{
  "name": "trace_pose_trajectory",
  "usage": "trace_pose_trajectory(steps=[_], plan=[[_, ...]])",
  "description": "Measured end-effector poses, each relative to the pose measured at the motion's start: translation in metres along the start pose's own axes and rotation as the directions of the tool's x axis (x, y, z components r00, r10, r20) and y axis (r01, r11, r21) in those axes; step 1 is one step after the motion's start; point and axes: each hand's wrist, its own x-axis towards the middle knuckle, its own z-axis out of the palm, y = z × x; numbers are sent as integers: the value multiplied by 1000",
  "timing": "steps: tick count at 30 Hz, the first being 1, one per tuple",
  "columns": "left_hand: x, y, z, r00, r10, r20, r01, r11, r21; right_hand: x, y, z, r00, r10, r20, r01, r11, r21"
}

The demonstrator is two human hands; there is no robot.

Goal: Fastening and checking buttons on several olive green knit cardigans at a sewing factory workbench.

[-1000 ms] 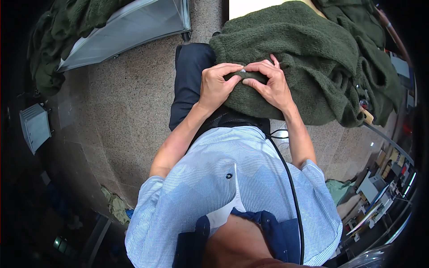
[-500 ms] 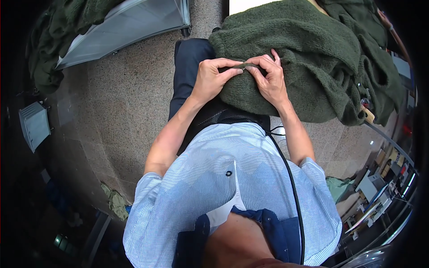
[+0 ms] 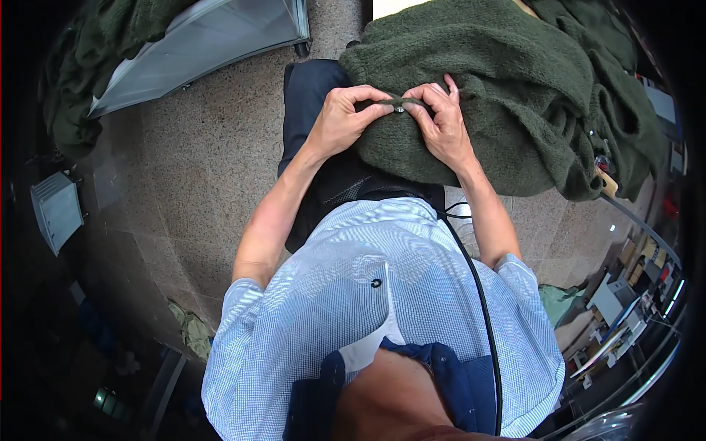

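Speckled floor (image 3: 206,162) below; left hand (image 3: 341,119) and right hand (image 3: 444,123) pinch green knitwear (image 3: 507,73) at 2 spots.

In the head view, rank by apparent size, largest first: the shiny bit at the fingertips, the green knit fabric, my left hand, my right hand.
1. Green knit fabric
2. Left hand and right hand: too alike to rank
3. Shiny bit

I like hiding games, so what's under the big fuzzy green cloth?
A pale surface peeks out at the far edge of the green cloth, and a dark trouser leg shows at its left. The cloth covers the rest, so I can't tell what else is there.
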Motion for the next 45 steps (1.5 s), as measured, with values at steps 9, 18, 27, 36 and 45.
trace_pose_trajectory(steps=[9,18,27,36,45], plan=[[-2,2,8,979,-202,30,199,913,-355,1,-5,7,989,-115,-98,107,991,-82],[2,3,12,994,-106,-2,105,987,-123,2,-6,14,982,-100,-163,81,990,-118],[7,2,8,999,-37,-39,38,999,37,3,-2,7,987,-59,-150,57,998,-15],[5,-2,-1,995,-72,74,75,996,-47,2,-6,9,971,-195,-142,174,974,-147],[10,-2,6,999,16,33,-16,1000,-1,4,0,13,978,-118,-174,103,990,-93]])
